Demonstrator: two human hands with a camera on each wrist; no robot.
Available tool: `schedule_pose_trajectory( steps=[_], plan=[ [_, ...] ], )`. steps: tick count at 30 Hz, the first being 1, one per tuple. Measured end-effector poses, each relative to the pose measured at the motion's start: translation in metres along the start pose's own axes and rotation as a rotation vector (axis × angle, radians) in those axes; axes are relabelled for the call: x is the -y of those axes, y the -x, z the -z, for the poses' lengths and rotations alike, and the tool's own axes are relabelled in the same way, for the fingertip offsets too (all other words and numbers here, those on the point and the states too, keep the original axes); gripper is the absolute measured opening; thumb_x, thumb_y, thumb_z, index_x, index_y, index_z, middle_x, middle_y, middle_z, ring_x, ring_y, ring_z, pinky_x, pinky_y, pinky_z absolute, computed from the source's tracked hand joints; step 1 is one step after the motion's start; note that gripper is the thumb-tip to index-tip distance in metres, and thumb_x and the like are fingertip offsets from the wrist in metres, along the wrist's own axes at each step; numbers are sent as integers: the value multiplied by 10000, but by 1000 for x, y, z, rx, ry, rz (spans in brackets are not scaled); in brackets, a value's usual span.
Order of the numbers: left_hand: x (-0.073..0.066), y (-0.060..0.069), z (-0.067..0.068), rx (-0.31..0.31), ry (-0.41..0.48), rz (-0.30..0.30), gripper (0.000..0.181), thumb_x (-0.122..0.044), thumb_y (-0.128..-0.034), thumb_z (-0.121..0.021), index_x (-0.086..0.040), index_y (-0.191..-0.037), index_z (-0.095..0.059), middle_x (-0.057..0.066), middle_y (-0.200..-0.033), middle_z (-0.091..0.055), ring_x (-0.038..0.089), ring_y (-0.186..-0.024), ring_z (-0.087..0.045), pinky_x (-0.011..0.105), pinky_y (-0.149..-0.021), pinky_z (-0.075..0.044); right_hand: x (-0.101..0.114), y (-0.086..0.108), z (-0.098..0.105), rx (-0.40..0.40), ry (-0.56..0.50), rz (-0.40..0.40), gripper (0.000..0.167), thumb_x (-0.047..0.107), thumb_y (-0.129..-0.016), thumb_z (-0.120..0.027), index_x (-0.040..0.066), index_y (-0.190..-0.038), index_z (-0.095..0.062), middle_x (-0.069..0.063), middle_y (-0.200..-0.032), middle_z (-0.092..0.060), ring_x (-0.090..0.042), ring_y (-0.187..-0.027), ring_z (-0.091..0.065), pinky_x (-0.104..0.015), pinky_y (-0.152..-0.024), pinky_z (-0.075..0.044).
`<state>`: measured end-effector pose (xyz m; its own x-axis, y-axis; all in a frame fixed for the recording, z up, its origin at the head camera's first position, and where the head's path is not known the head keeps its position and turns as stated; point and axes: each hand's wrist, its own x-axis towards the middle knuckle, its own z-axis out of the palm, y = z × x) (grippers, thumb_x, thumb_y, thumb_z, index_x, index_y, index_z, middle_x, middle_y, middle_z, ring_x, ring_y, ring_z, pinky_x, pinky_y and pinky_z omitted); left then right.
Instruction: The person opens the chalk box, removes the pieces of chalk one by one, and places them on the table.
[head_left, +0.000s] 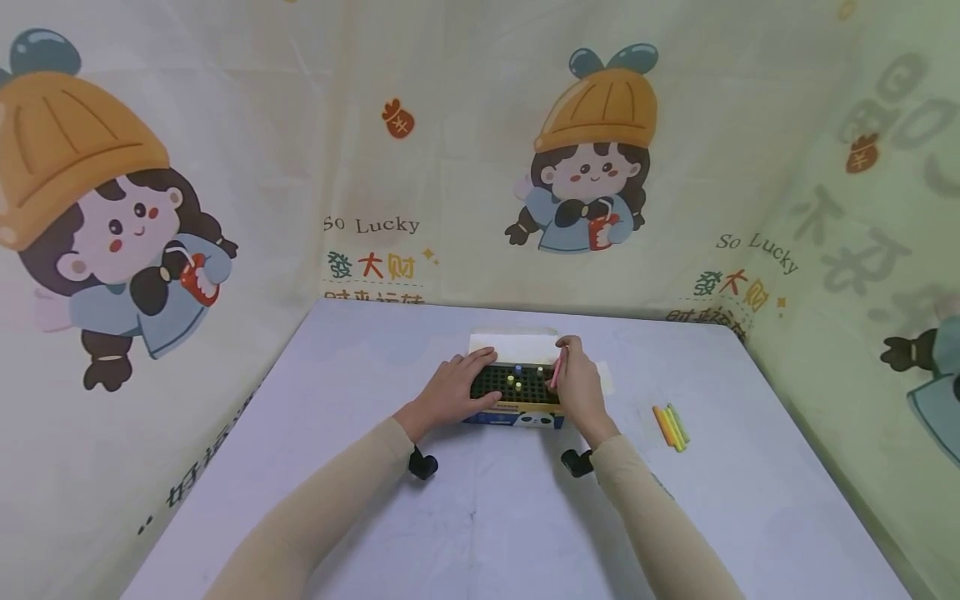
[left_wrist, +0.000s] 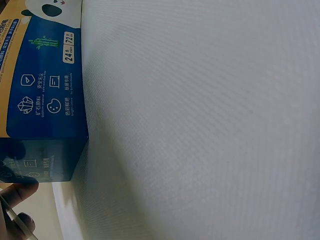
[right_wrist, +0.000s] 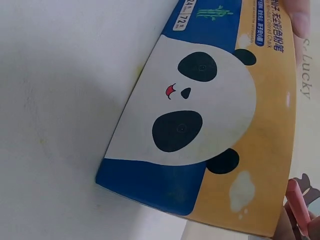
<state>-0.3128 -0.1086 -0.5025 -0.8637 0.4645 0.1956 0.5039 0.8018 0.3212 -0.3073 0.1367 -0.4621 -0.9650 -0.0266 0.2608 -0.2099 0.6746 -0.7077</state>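
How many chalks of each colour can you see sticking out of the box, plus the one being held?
Blue chalk: 1
Yellow or pale yellow chalks: 3
Pink chalk, in the right hand: 1
Total: 5 in sight

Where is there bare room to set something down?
The table is bare left of the left sleeve, between it and the right sleeve, and right of the loose chalk sticks. It is crowded around the chalk box: the left hand touches one end, the right hand holds a pink chalk stick at the other, and a white flap lies behind.
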Motion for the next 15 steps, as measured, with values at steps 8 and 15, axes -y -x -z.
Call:
schedule_pose_trajectory(
  steps=[8,15],
  plan=[
    [1,-1,-3,-3,-6,2,788,-624,-1000,-547,-205,-1635,-339,-17,-1694,-314,377,-1419,-463,605,-1114,-386,-6,6,6,-18,-123,-38,299,139,-1142,-353,15,-1352,-526,-209,-997,-632,-261,-762,-754,-308,-625,-583],
    [4,-2,-7,3,-10,7,792,-643,-1002,-522,-225,-1643,-317,-39,-1703,-289,370,-1436,-444,607,-1121,-380,-15,11,17,-59,-139,-44,281,153,-1137,-388,40,-1331,-557,-215,-1066,-614,-289,-742,-756,-281,-572,-569]
  ],
)
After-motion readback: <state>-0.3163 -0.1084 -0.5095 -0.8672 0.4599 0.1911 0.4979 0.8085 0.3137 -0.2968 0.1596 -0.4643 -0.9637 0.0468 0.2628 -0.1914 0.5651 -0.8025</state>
